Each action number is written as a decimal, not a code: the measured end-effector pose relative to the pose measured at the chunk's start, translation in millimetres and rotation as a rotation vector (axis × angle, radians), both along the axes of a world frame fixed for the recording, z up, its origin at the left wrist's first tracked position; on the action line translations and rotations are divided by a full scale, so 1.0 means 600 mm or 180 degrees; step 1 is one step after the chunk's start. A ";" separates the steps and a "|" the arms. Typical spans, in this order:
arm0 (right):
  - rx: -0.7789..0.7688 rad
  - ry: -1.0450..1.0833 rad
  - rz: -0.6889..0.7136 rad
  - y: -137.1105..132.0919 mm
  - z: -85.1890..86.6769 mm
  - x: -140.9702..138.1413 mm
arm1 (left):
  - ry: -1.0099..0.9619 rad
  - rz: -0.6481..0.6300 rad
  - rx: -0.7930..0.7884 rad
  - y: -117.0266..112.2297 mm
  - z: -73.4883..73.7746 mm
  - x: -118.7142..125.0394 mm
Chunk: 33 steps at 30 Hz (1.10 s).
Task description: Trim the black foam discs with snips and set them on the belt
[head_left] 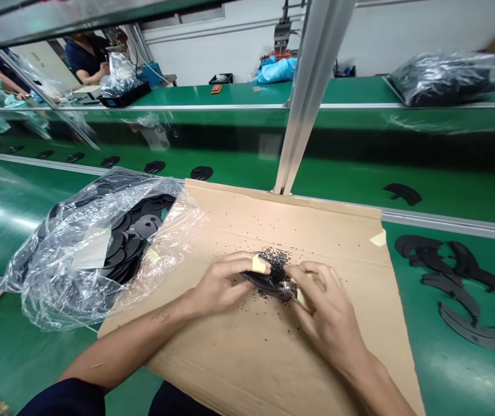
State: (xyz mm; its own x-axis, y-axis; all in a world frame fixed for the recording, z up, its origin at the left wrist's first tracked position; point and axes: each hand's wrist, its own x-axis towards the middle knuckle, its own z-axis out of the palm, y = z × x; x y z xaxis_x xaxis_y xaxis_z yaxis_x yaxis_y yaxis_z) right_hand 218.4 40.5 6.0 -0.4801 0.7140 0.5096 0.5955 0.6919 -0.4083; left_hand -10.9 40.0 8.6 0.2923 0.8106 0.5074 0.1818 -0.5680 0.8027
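Observation:
My left hand is closed on a flat black part held over a brown cardboard sheet; its fingertip is wrapped in yellow tape. My right hand is closed on a small metal tool whose tip touches the same black part. A small heap of black crumbs lies on the cardboard just behind the hands, with more specks scattered around.
A clear plastic bag full of black disc-shaped parts lies left of the cardboard. Trimmed black curved pieces lie on the green bench at right. Black parts ride a green conveyor behind a metal post. Another person works far back left.

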 end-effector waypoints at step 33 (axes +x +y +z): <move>0.0729 -0.0425 -0.0410 -0.011 0.013 0.006 | 0.0132 -0.0187 0.0063 -0.004 0.008 0.000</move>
